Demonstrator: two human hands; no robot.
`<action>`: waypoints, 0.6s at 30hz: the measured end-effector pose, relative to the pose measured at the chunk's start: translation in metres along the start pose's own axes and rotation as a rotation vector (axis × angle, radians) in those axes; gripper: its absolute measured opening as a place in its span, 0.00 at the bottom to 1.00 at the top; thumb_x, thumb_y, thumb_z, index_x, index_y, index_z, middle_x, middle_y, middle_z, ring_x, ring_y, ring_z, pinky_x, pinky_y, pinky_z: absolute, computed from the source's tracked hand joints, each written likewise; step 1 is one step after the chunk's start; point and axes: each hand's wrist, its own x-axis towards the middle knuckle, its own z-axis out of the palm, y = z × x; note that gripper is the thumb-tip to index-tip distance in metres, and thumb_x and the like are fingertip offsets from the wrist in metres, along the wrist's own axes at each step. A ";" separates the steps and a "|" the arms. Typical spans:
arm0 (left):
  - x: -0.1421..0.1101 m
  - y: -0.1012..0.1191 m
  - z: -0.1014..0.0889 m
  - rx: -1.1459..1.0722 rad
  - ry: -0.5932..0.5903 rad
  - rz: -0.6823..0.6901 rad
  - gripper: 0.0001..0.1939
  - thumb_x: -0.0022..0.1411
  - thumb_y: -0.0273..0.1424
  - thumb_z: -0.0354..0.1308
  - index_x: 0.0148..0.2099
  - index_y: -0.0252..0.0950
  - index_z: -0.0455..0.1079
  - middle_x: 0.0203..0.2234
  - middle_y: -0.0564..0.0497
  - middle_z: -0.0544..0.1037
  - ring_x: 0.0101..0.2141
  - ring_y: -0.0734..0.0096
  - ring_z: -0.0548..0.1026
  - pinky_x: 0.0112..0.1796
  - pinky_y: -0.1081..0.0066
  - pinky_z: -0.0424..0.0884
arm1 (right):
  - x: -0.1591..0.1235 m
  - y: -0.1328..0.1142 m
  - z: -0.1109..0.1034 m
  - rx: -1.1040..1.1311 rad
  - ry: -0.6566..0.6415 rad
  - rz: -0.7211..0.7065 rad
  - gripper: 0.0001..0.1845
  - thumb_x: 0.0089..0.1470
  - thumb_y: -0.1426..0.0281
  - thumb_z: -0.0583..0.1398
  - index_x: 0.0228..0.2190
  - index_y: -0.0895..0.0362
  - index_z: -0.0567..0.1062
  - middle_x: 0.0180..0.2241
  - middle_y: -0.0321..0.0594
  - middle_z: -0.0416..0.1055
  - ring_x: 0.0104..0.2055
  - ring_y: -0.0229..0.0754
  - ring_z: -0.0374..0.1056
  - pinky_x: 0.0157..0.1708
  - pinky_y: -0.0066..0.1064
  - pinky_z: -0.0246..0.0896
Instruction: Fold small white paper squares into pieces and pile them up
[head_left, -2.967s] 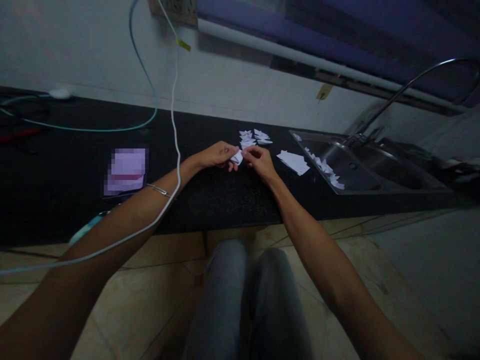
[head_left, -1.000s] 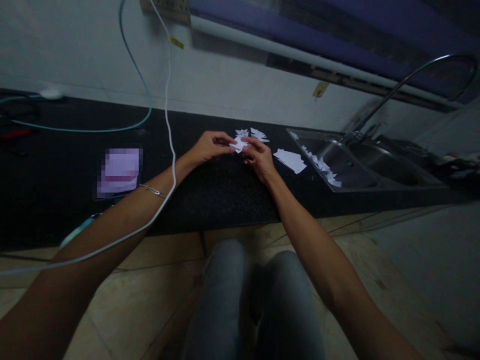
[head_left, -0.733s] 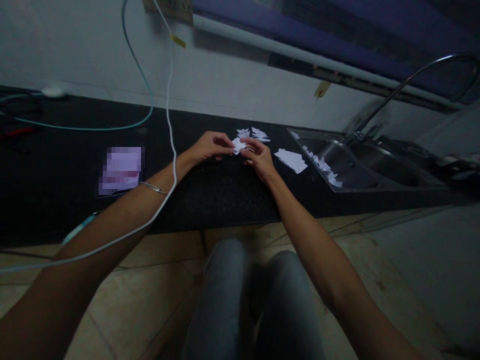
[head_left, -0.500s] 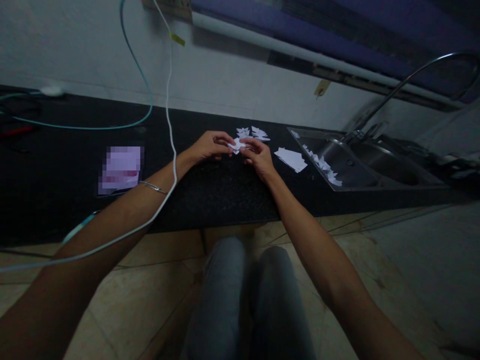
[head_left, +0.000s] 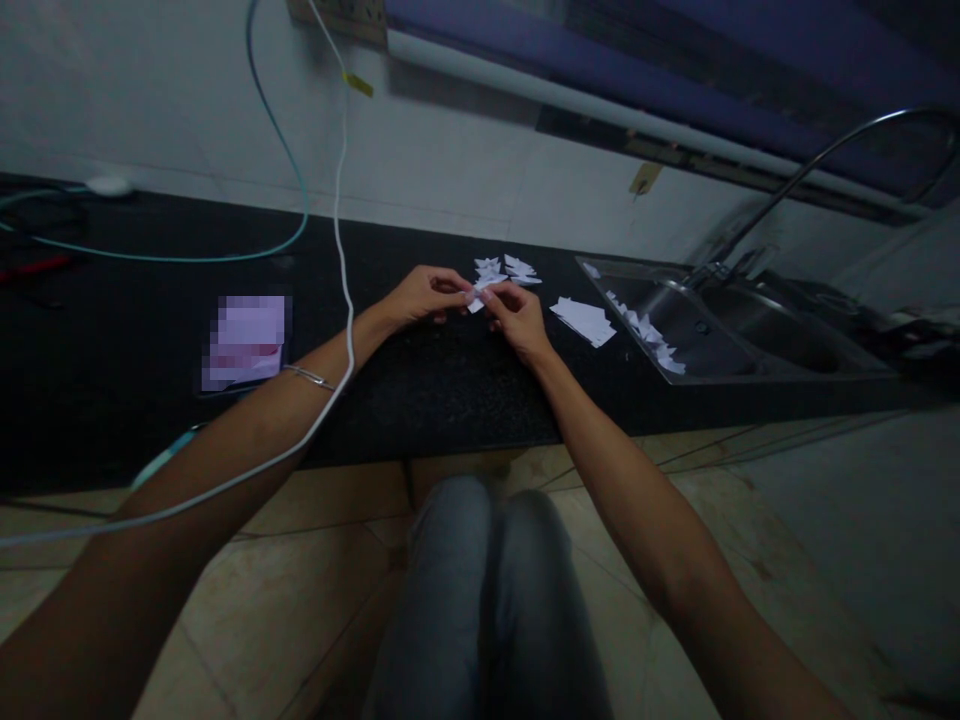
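A small piece of folded white paper (head_left: pixel 475 303) is pinched between my two hands above the black counter. My left hand (head_left: pixel 429 296) grips its left side with thumb and fingers. From the right, my right hand (head_left: pixel 519 318) pinches the same paper, the thumbs close together. Just behind my fingers lie several pointed folded paper pieces (head_left: pixel 520 270) in two groups. A stack of flat white paper sheets (head_left: pixel 585 321) rests to the right of my right hand. The fingers cover part of the held paper, so its exact shape is hidden.
More folded paper pieces (head_left: pixel 649 334) line the left rim of a steel sink (head_left: pixel 705 350) with a tall faucet (head_left: pixel 810 165). A blurred-out phone-like object (head_left: pixel 244 340) lies left on the counter (head_left: pixel 420 400). A white cable (head_left: pixel 341 250) hangs across my left forearm.
Three seconds ago the paper was held mostly in my left hand; then it was spread wider between both hands. Now both thumbs press together on it. My knees have moved closer together.
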 end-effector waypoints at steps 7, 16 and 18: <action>-0.001 0.001 0.004 0.077 0.071 0.040 0.18 0.58 0.46 0.68 0.39 0.35 0.81 0.26 0.47 0.82 0.25 0.73 0.76 0.24 0.75 0.70 | 0.001 0.000 0.001 0.001 0.008 -0.022 0.29 0.44 0.40 0.68 0.32 0.52 0.78 0.27 0.35 0.70 0.27 0.37 0.63 0.24 0.31 0.60; 0.000 -0.004 0.003 0.056 0.067 0.035 0.15 0.60 0.43 0.67 0.39 0.35 0.78 0.26 0.48 0.81 0.23 0.75 0.73 0.22 0.75 0.65 | 0.001 0.001 -0.001 -0.031 0.033 -0.063 0.24 0.50 0.44 0.66 0.32 0.52 0.80 0.30 0.38 0.73 0.34 0.42 0.68 0.33 0.35 0.66; 0.001 -0.006 0.004 0.092 0.089 0.070 0.15 0.59 0.43 0.67 0.37 0.36 0.78 0.26 0.49 0.80 0.23 0.76 0.72 0.22 0.75 0.65 | 0.001 0.001 -0.001 -0.025 0.033 -0.073 0.24 0.50 0.44 0.67 0.31 0.53 0.79 0.30 0.38 0.73 0.35 0.42 0.68 0.34 0.36 0.66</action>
